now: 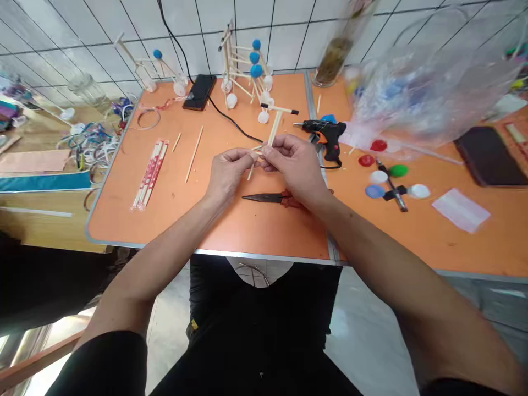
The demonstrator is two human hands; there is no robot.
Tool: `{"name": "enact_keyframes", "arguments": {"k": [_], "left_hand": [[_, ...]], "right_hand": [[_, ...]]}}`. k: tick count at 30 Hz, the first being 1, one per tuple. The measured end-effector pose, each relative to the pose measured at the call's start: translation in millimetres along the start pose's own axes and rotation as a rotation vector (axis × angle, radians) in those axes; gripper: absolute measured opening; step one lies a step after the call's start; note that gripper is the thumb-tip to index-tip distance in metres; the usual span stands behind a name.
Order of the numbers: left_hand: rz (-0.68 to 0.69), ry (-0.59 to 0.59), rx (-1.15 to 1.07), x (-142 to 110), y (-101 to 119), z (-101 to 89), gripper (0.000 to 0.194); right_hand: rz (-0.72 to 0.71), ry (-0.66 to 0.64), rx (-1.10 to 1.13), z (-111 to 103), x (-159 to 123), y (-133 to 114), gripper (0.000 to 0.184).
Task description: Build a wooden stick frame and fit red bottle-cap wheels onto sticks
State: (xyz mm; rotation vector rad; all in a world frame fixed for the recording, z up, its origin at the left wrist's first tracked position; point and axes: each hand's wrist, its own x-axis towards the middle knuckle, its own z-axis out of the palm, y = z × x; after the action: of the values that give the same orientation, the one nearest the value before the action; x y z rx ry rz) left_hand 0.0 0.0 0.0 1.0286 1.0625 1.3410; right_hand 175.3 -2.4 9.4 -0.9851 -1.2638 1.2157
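Note:
Over the middle of the orange table, my left hand [229, 171] and my right hand [293, 163] meet, fingers pinched on a small stick frame [274, 130]. Its pale wooden sticks rise from my right fingers to a crosspiece with black ends. Thin stick ends also poke out between my left fingertips; the joint there is hidden by the fingers. Below my right hand lie pliers [264, 197] with dark jaws and red handles, partly covered by that hand. A black glue gun [325, 132] rests just beyond it to the right.
Wrapped chopsticks [152, 173] and a loose stick [194, 154] lie left. Behind stand a stick model with blue balls [256, 70], a phone [200, 91] and a cable. Rightward are bottle caps [374, 191], a plastic bag [416, 93] and a dark tablet [493, 155].

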Motion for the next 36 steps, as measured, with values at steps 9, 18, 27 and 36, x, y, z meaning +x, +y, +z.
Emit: {"name": "enact_keyframes", "arguments": {"k": [9, 18, 27, 36], "left_hand": [[-0.01, 0.04, -0.02, 1, 1, -1.8, 0.01], [-0.009, 0.049, -0.024, -1, 3, -1.2, 0.011], [0.004, 0.017, -0.006, -4, 2, 1.9, 0.019], [-0.007, -0.008, -0.012, -6, 2, 2.3, 0.03]], "right_hand": [[0.077, 0.065, -0.003, -7, 4, -4, 0.068], [0.104, 0.03, -0.03, -7, 3, -6, 0.059], [0.053, -0.026, -0.154, 0, -3, -9, 0.028], [0.013, -0.022, -0.234, 2, -5, -18, 0.031]]}}
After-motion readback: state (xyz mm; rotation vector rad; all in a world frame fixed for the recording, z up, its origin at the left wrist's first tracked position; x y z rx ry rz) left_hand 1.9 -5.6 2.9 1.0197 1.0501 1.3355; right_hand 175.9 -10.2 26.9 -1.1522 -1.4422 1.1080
